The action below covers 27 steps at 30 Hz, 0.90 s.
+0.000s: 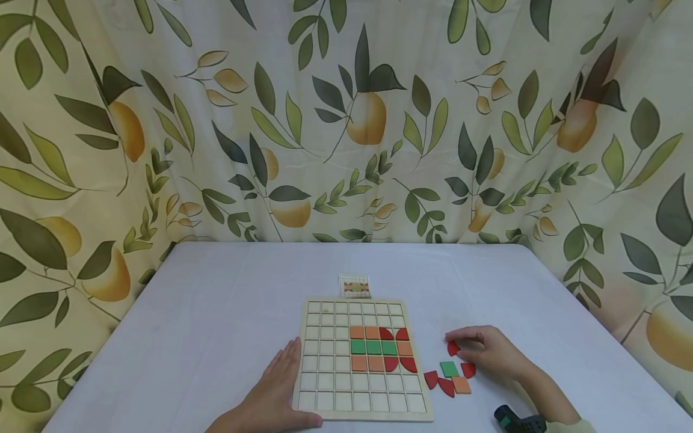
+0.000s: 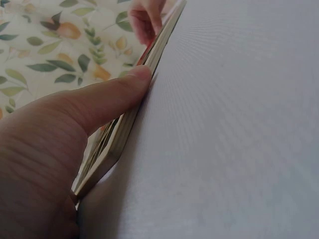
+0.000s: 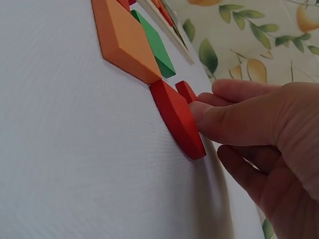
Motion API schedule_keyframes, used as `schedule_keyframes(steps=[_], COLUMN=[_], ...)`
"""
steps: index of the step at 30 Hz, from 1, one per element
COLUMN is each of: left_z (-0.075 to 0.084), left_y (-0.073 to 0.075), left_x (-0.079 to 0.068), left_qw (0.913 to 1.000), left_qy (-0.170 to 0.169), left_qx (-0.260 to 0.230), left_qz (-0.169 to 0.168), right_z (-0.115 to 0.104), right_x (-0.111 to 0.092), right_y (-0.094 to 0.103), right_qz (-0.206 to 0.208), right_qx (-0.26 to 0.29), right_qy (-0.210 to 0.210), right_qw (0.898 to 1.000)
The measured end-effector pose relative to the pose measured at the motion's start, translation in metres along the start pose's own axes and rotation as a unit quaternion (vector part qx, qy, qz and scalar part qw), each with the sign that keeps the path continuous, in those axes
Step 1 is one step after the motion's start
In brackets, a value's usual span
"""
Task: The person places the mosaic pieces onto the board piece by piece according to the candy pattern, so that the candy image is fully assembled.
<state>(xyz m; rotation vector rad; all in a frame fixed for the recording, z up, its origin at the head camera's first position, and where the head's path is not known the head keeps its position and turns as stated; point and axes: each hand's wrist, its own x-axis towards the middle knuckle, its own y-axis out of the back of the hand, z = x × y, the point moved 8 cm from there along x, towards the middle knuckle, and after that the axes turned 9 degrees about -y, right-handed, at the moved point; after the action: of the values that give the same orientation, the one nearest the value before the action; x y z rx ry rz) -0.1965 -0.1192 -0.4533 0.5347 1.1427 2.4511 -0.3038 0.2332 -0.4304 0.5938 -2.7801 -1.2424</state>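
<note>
My straight-fingered left hand [image 1: 274,385] touches a board [image 1: 326,382]. By my right hand [image 1: 495,353] lies a red piece [image 1: 452,349]; I can't tell if pinched.

Cream fabric curtain [image 1: 335,180] patterned with green leaves and orange fruit; plain whitish tablecloth [image 1: 216,313]. Square pale-wood board [image 1: 327,382], lined in a grid. Flat square tiles [image 1: 462,385] are orange or green; flat curved-edged tiles [image 1: 446,386] are red. A small rectangular pale card [image 1: 355,287] repeats these colours.
</note>
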Motion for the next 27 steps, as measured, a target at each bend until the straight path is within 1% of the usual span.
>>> schedule_keyframes(steps=[2, 5, 11, 19, 22, 27], left_z=[0.000, -0.001, 0.000, 0.001, 0.000, 0.000], left_y=[0.000, 0.000, -0.001, -0.001, 0.000, 0.000], left_x=[0.000, 0.000, 0.001, 0.001, 0.000, 0.000], left_qw=[1.0000, 1.0000, 1.0000, 1.0000, 1.0000, 1.0000], left_qy=[-0.002, 0.001, 0.004, 0.005, 0.006, 0.003], left_qx=[-0.002, -0.005, -0.001, 0.005, 0.004, 0.004], left_qz=[0.003, 0.003, -0.001, -0.004, -0.002, -0.002], right_z=[-0.001, 0.000, 0.003, 0.002, -0.002, -0.014], right_x=[0.000, 0.000, 0.000, 0.002, 0.005, 0.008], right_y=[0.000, 0.000, -0.001, 0.000, 0.000, -0.005], right_qz=[0.006, 0.019, 0.037, 0.070, 0.080, 0.082], right_qx=[-0.007, -0.010, 0.004, 0.017, 0.015, 0.018], right_qy=[0.000, -0.011, -0.033, -0.047, -0.040, -0.017], right_qw=[1.000, 1.000, 0.999, 0.996, 0.996, 0.996])
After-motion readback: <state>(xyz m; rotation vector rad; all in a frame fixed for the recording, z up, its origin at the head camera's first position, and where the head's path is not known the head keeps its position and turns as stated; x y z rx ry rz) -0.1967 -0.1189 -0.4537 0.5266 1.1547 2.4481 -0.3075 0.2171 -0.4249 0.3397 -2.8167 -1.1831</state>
